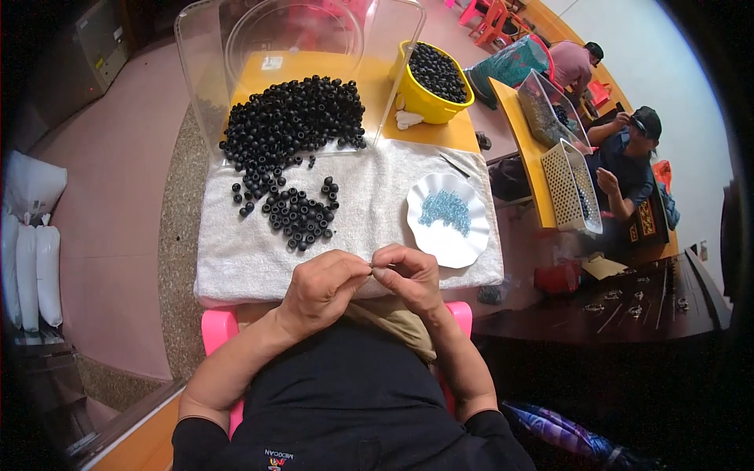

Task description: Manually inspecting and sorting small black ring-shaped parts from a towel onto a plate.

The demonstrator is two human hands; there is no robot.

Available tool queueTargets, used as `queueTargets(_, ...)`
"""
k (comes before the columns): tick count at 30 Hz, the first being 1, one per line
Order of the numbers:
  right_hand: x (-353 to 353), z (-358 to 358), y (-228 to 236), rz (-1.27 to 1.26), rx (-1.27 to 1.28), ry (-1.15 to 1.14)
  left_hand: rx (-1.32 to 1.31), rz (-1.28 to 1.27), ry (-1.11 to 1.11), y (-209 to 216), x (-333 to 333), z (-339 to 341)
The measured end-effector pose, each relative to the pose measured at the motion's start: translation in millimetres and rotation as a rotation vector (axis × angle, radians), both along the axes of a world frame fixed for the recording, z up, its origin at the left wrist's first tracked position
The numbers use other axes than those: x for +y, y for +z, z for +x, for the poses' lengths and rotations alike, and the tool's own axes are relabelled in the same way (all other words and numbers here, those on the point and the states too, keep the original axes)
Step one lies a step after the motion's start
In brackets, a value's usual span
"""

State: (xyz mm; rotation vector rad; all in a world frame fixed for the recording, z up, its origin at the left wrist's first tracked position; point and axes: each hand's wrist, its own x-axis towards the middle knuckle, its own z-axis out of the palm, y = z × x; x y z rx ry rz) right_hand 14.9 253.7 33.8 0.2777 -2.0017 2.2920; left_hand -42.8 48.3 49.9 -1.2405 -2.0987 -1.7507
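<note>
My left hand (323, 286) and my right hand (408, 279) meet fingertip to fingertip just above the near edge of the white towel (377, 192). Both are closed in a pinch; whatever lies between the fingertips is too small to make out. Beyond my left hand is a loose cluster of small black round pieces with holes (302, 218). A larger heap of the same black pieces (294, 118) spills from a clear plastic bin (196, 86). Past my right hand, a white scalloped plate (452, 250) holds many tiny clear-blue pieces (444, 210).
A yellow tub (432, 108) full of black pieces stands at the far right of the table. A thin dark tool (454, 165) lies by the plate. To the right, a person (628, 173) sits at another table with a white perforated basket (569, 184). White sacks (35, 267) stand at left.
</note>
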Motion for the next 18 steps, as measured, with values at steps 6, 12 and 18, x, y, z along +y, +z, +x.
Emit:
queueTargets(6,0,0,4,0.034,0.012,0.0,-0.046,0.008,-0.018,2,0,-1)
queueTargets(12,-2,1,4,0.048,0.048,-0.01,-0.055,0.009,-0.006,2,0,-1)
queueTargets(18,-13,3,-2,0.063,0.1,-0.071,-0.066,0.037,0.038,2,0,-2)
